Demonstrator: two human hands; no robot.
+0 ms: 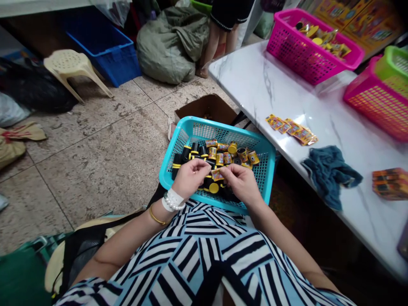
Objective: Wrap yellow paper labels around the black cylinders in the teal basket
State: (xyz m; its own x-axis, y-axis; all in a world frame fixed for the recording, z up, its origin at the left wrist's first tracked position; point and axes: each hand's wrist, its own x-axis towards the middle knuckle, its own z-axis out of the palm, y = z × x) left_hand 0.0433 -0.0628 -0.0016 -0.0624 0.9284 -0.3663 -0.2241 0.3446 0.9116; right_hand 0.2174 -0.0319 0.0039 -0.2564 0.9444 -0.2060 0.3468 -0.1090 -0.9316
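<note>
A turquoise plastic basket [269, 170] rests on my lap. It holds several small black canisters with yellow lids [186, 154] and several with yellow printed labels wrapped round them [219, 158]. Over the basket, my right hand [237, 176] pinches a small yellow printed label [217, 174] between thumb and fingers. My left hand [191, 173] is just left of it, thumb and forefinger pressed together. Whatever is between those fingertips is too small to make out. On the white marbled table [264, 93] at the right lies an overlapping row of yellow printed labels [291, 128].
A blue cloth [331, 172] and an orange printed stack [390, 182] lie on the table. Behind them stand pink baskets [306, 55]. An open cardboard box [204, 108] sits beyond my basket. A stool [68, 63], blue crate [117, 59], sack [168, 46] and a person's legs [212, 53] are farther off.
</note>
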